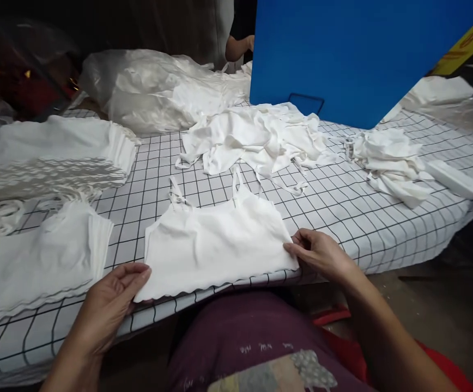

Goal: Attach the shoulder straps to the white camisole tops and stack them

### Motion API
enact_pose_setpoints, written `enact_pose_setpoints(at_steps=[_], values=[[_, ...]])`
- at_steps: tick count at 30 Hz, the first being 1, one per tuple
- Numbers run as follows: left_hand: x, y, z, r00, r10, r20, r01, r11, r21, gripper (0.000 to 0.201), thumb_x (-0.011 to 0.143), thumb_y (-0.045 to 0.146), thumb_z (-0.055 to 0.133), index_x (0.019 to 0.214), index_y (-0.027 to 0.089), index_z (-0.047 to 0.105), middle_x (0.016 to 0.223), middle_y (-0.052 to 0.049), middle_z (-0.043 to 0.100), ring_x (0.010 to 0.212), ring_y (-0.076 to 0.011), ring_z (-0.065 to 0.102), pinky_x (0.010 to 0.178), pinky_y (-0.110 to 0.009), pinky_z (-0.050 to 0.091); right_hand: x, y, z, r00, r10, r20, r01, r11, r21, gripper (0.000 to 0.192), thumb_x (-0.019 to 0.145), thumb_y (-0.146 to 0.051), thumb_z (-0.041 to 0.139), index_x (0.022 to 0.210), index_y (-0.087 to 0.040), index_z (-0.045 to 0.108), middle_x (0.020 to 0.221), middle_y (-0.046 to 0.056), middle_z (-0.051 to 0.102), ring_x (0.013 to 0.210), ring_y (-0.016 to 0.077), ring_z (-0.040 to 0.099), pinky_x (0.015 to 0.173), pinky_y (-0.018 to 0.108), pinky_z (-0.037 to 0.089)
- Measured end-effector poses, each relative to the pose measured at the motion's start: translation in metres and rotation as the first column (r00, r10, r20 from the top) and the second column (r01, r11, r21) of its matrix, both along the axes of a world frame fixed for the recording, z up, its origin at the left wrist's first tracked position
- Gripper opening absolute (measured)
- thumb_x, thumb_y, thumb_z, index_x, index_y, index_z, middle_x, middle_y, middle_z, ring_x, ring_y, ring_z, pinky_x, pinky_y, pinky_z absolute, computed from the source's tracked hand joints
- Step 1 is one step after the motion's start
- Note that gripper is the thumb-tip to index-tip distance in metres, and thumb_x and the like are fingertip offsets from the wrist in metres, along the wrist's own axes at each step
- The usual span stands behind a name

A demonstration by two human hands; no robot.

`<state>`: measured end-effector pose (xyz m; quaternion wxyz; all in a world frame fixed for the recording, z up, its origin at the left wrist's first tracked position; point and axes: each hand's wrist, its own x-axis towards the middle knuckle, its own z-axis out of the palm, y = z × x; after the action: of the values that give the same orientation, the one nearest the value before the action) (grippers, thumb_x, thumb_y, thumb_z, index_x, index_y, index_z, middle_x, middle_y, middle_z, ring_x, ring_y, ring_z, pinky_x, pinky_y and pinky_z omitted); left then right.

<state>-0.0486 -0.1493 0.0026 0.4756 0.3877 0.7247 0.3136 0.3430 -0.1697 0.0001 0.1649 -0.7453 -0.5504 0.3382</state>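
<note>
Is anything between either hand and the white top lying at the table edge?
Nothing visible. The left hand already touches the white top at its lower left corner, and the right hand at its lower right corner.

A white camisole top (216,247) lay flat on the checked tabletop (343,201), close to its near edge, thin straps pointing away. Its scalloped hem faced the person, and the cloth was slightly wrinkled.

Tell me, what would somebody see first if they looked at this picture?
Probably the white strappy top lying flat at the near edge of the checked table, with the left hand and right hand pinching its bottom corners. Next, the big blue board standing behind, top right.
</note>
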Motion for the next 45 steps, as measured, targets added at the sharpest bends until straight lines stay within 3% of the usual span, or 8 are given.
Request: enact_pose_setpoints(at_steps=[5, 10, 14, 17, 22, 24, 37, 45], values=[[-0.001, -0.001, -0.003, 1.000, 0.005, -0.013, -0.005, 1.000, -0.003, 0.056, 0.059, 0.062, 0.081, 0.101, 0.028, 0.063, 0.074, 0.004, 0.070, 0.059, -0.0143, 0.058, 0.046, -0.021, 0.038, 0.007, -0.006, -0.001, 0.949, -0.092, -0.300, 0.105, 0.994, 0.026, 0.038, 0.089, -0.056, 0.053, 0.075, -0.021, 0.045, 0.074, 0.002, 0.064, 0.065, 0.0144, 0.058, 0.058, 0.025, 0.043], [-0.003, -0.004, -0.003, 0.982, -0.063, -0.180, 0.075, 0.996, 0.057, 0.049, 0.070, 0.066, 0.068, 0.101, 0.028, 0.060, 0.078, 0.001, 0.068, 0.074, -0.0224, 0.066, 0.059, -0.032, 0.054, -0.008, -0.015, -0.004, 0.994, -0.094, -0.055, 0.097, 0.993, 0.067, 0.039, 0.085, -0.061, 0.058, 0.083, -0.022, 0.054, 0.072, 0.001, 0.064, 0.061, 0.0156, 0.056, 0.056, 0.027, 0.041], [0.001, -0.008, 0.009, 0.750, -0.030, -0.661, 0.234, 0.946, 0.223, 0.036, 0.077, 0.058, 0.065, 0.096, 0.029, 0.058, 0.078, 0.001, 0.065, 0.070, -0.0231, 0.065, 0.067, -0.037, 0.055, -0.016, -0.018, -0.003, 0.996, -0.024, 0.082, 0.017, 0.997, 0.078, 0.031, 0.088, -0.051, 0.056, 0.077, -0.023, 0.053, 0.072, 0.001, 0.064, 0.064, 0.0162, 0.056, 0.058, 0.027, 0.040], [0.039, -0.010, 0.014, 0.711, -0.120, -0.693, 0.501, 0.778, 0.379, 0.025, 0.088, 0.044, 0.060, 0.105, 0.026, 0.059, 0.088, -0.002, 0.063, 0.072, -0.0195, 0.063, 0.067, -0.032, 0.054, -0.017, -0.018, -0.002, 0.993, -0.028, 0.114, 0.019, 0.997, 0.078, 0.032, 0.091, -0.049, 0.052, 0.074, -0.023, 0.048, 0.069, 0.000, 0.062, 0.063, 0.0157, 0.054, 0.061, 0.028, 0.040], [0.129, 0.000, -0.005, 0.450, -0.519, -0.727, 0.893, 0.248, 0.376, 0.011, 0.094, 0.024, 0.054, 0.101, 0.018, 0.059, 0.091, -0.007, 0.064, 0.084, -0.0207, 0.061, 0.068, -0.030, 0.050, -0.018, -0.027, -0.004, 0.983, -0.093, 0.159, 0.079, 0.992, 0.095, 0.029, 0.090, -0.053, 0.052, 0.089, -0.024, 0.051, 0.081, 0.002, 0.066, 0.070, 0.0190, 0.058, 0.062, 0.029, 0.039], [0.149, 0.007, -0.016, 0.391, -0.512, -0.765, 0.919, 0.167, 0.358, 0.007, 0.093, 0.024, 0.057, 0.095, 0.017, 0.058, 0.090, -0.007, 0.063, 0.084, -0.0213, 0.059, 0.067, -0.031, 0.048, -0.018, -0.033, -0.005, 0.979, -0.111, 0.170, 0.099, 0.992, 0.077, 0.030, 0.090, -0.054, 0.052, 0.092, -0.024, 0.052, 0.081, 0.002, 0.067, 0.071, 0.0202, 0.060, 0.063, 0.029, 0.039], [0.154, 0.012, -0.018, 0.419, -0.561, -0.714, 0.905, 0.200, 0.374, 0.016, 0.093, 0.033, 0.060, 0.093, 0.018, 0.056, 0.084, -0.004, 0.061, 0.079, -0.0189, 0.057, 0.067, -0.030, 0.045, -0.024, -0.051, -0.013, 0.994, -0.103, -0.038, 0.106, 0.990, 0.095, 0.032, 0.090, -0.048, 0.055, 0.073, -0.020, 0.055, 0.066, 0.000, 0.058, 0.060, 0.0144, 0.050, 0.059, 0.027, 0.035], [0.189, 0.011, 0.032, 0.292, -0.605, -0.740, 0.948, 0.286, 0.141, 0.016, 0.089, 0.028, 0.060, 0.098, 0.015, 0.061, 0.089, -0.008, 0.069, 0.081, -0.0238, 0.067, 0.070, -0.033, 0.051, -0.050, -0.024, 0.017, 0.929, 0.193, -0.316, -0.031, 0.891, 0.453, 0.026, 0.095, -0.041, 0.055, 0.081, -0.020, 0.059, 0.078, 0.002, 0.057, 0.074, 0.0151, 0.054, 0.070, 0.029, 0.044]])
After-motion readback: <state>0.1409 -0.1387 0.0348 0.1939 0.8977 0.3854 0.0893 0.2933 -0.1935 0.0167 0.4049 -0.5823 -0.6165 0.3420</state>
